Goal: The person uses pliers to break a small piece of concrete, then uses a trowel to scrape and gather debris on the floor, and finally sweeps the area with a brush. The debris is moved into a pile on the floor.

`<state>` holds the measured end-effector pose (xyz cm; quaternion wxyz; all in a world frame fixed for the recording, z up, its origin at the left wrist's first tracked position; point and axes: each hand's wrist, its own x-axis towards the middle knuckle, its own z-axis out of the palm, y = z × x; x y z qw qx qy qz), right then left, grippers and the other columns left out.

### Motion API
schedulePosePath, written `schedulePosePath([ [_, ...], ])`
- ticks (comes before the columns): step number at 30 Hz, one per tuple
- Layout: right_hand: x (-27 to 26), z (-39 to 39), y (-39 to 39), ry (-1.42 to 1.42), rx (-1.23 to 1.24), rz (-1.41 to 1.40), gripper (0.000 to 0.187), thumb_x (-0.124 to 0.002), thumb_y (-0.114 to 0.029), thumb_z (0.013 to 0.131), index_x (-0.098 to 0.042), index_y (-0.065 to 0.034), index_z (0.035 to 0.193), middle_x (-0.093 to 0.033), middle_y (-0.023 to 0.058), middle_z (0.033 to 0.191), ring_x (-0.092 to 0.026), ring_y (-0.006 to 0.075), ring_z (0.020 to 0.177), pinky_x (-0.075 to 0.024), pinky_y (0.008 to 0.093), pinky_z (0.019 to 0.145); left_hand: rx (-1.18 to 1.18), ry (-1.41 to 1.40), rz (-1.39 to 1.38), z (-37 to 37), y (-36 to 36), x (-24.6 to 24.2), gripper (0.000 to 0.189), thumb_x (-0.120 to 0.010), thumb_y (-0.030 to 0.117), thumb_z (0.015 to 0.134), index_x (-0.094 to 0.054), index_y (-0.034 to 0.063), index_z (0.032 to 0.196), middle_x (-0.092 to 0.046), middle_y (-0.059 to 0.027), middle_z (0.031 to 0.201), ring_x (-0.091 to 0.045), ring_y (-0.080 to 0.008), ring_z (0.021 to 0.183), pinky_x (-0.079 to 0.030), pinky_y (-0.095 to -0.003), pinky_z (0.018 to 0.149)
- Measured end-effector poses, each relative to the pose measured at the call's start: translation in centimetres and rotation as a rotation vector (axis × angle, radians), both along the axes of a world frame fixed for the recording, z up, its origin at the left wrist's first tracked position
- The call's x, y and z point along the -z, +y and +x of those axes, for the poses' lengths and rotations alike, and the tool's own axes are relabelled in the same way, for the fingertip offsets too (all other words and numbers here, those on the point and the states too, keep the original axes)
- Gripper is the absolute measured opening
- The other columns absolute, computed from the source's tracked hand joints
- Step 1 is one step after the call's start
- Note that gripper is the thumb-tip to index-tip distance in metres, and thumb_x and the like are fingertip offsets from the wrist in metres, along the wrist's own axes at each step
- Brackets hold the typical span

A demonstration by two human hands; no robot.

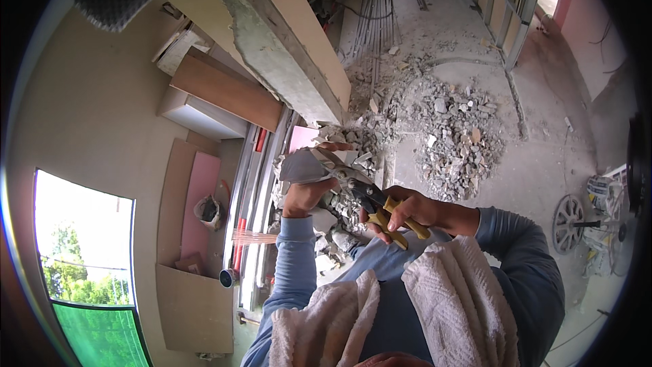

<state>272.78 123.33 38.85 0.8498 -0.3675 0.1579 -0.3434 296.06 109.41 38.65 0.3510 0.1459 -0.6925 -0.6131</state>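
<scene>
My right hand [407, 211] grips the yellow handles of a pair of aviation tin snips [364, 188], which stand partly spread. My left hand [305, 194] holds a piece of grey sheet metal [304, 165], its fingers behind and beneath it. The snips' jaws are at the right end of the metal piece; whether the blades are closed on it I cannot tell. Both hands are above broken rubble, in front of my body. A white towel [453, 295] hangs around my neck over a blue long-sleeved top.
Rubble [458, 137] lies heaped on the concrete floor ahead. A broken-edged wall end [290, 56] stands ahead to the left. Metal profiles [265, 188], boards and a brown panel [224, 86] lie on the left. Thin rods [374, 10] lie farther off. A spoked wheel [568, 224] is at the right.
</scene>
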Motion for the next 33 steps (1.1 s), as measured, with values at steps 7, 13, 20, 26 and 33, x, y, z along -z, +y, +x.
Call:
schedulePosePath([
  [7,2.2,-1.3,-0.6,-0.006,-0.099,0.069,0.051,-0.064,-0.018,0.068,-0.058,0.0033,0.114,-0.062,0.0112,0.083,-0.065,0.0200,0.065,-0.0559,0.0339,0.063,0.054,-0.303,0.055,4.1,-2.2,0.3,0.069,-0.077,-0.009,0.065,-0.056,0.0058,0.130,-0.062,-0.0119,0.130,-0.057,-0.0276,0.122,-0.047,-0.0429,0.102],
  [13,3.2,-4.1,-1.8,-0.099,-0.238,0.323,0.078,-0.062,-0.014,0.067,-0.044,0.0049,0.140,-0.065,0.0165,0.092,-0.068,0.0243,0.073,-0.0584,0.0387,0.069,0.141,-0.021,0.750,3.9,-0.1,4.7,0.075,-0.069,-0.011,0.056,-0.057,0.0017,0.128,-0.066,-0.0099,0.122,-0.061,-0.0297,0.116,-0.046,-0.0446,0.103],
  [20,3.4,-4.5,0.3,-0.158,-0.332,0.250,0.088,-0.062,-0.018,0.063,-0.040,0.0050,0.145,-0.062,0.0284,0.120,-0.062,0.0401,0.115,-0.0457,0.0498,0.102,-0.323,-0.051,0.634,-0.4,4.5,5.5,0.059,-0.062,-0.005,0.064,-0.060,0.0007,0.123,-0.067,-0.0063,0.106,-0.065,-0.0215,0.098,-0.054,-0.0354,0.084],
  [26,1.7,-6.9,0.0,-0.017,-0.346,0.150,0.096,-0.065,-0.015,0.063,-0.032,0.0037,0.151,-0.060,0.0269,0.125,-0.058,0.0405,0.121,-0.0416,0.0505,0.108,-0.273,-0.277,0.436,3.9,-1.2,3.8,0.060,-0.063,0.005,0.071,-0.056,0.0023,0.131,-0.067,-0.0062,0.109,-0.063,-0.0196,0.102,-0.050,-0.0323,0.092],
  [33,0.9,-11.4,-2.8,1.055,-0.119,-0.316,0.060,-0.063,-0.002,0.067,-0.058,-0.0044,0.127,-0.066,0.0075,0.102,-0.063,0.0211,0.093,-0.0511,0.0343,0.086,0.160,-0.524,0.582,7.0,-2.8,2.9,0.032,-0.065,0.023,0.085,-0.073,-0.0010,0.105,-0.073,-0.0096,0.105,-0.067,-0.0186,0.093,-0.051,-0.0301,0.089],
])
